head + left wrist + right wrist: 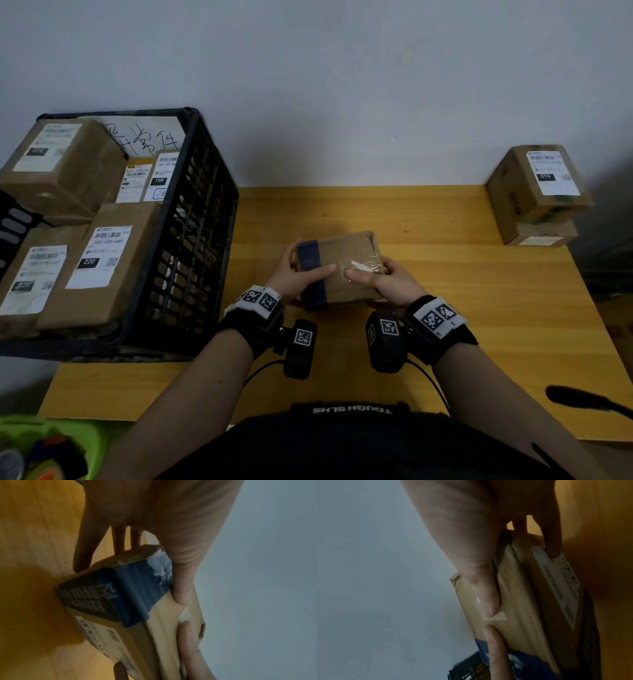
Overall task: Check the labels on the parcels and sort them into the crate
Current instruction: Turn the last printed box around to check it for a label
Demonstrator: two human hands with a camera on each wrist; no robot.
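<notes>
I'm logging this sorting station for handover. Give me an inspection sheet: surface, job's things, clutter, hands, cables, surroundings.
Surface: yellow wooden table, against a wall.
Job's things: parcel with blue tape held above the table, its label on the underside; black crate at left holding labelled parcels; two stacked boxes at far right.
Clutter: green item, bottom left.
Hands: left hand and right hand both grip the parcel.
Cables: black leads from the wrist cameras.
Surroundings: plain grey wall.

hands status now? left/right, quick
Left hand: holding the parcel at its blue-taped end, thumb on top.
Right hand: holding the same parcel's other end.
</notes>
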